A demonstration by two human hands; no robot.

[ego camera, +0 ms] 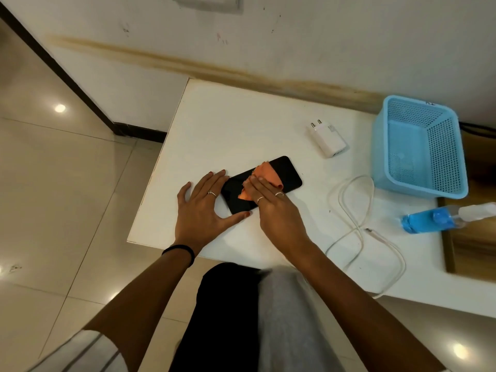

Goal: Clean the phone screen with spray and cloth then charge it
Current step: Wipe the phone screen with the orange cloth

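Observation:
A black phone (288,171) lies screen-up and slanted on the white table (228,124). My right hand (271,204) presses an orange cloth (264,173) flat onto the middle of the screen. My left hand (200,208) rests on the table with fingers spread, its fingertips and thumb against the phone's near-left end. A white charger plug (328,139) lies beyond the phone to the right. A white cable (351,210) loops on the table right of my right hand. A spray bottle of blue liquid (440,217) lies on its side at the right edge.
A light blue perforated plastic basket (420,146) stands at the back right of the table, next to the wall. A wall socket plate (206,1) shows at the top edge. The table's left and front edges drop to a tiled floor (53,183).

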